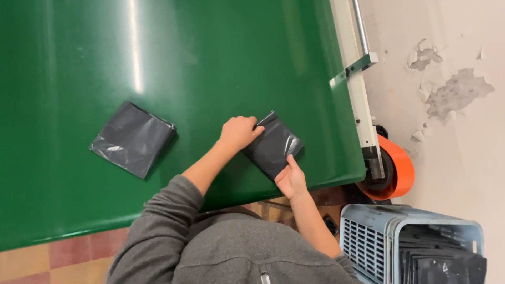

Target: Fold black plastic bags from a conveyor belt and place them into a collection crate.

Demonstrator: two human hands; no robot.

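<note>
A small black plastic packet (273,144) lies near the right front edge of the green belt surface (210,58). My left hand (239,131) is closed in a fist on the packet's upper left edge. My right hand (290,179) grips its lower edge, thumb on top of the plastic. Both forearms reach out from grey sleeves. A second, larger black plastic packet (132,139) lies flat on the green surface to the left, away from both hands.
A white side rail (355,79) with a metal rod runs along the belt's right edge, ending at an orange roller (397,168). A grey slatted crate (368,242) holding several black packets stands at lower right. Peeling wall at right, tiled floor below.
</note>
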